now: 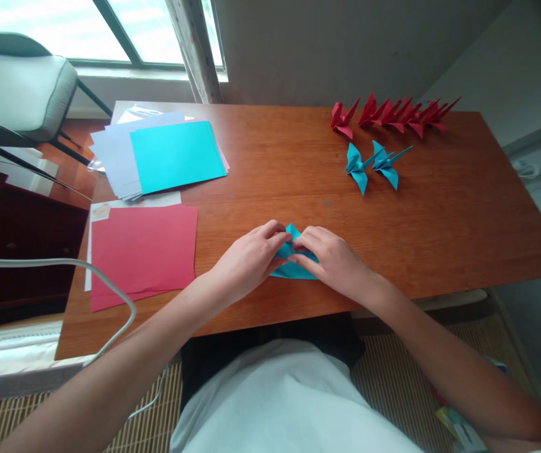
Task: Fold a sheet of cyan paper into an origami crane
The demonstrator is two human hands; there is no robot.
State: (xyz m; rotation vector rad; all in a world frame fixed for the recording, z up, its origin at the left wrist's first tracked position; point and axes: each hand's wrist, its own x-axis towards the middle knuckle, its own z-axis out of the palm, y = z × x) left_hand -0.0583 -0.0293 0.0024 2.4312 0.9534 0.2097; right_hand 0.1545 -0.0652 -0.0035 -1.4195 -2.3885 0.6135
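Observation:
A partly folded sheet of blue origami paper (294,270) lies on the table near its front edge, one point facing away from me. My left hand (262,248) rests on its left side, fingers bent and pressed together at the paper. From the right, my right hand (329,255) has its thumb and fingertips closed on the same paper. Both sets of fingertips almost meet over the middle, and the hands cover the paper's left and right parts.
Two blue paper cranes (378,165) and a row of several red paper cranes (393,116) stand at the back right of the wooden table (261,163). Blue sheets (178,157) and red sheets (145,248) lie at left. A white cable (119,296) crosses the left corner.

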